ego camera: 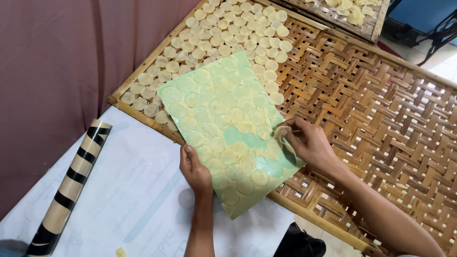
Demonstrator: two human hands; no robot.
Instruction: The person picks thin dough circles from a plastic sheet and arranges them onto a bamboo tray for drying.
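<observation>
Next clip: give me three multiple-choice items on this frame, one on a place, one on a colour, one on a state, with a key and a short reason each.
1. Where does the striped roller lie?
A. On the white sheet, left of the hands
B. On the woven tray
C. Under the green board

2. What colour is the board under the discs?
A. Red
B. Light green
C. Black

3. What is the right hand doing?
A. Resting flat on the sheet
B. Gripping the roller
C. Pinching a pale disc at the board's edge

Key: 1 A, it rests on the white sheet. 2 B, green shows between discs. 3 C, fingertips close on a disc while the left hand steadies the board over the woven tray.
</observation>
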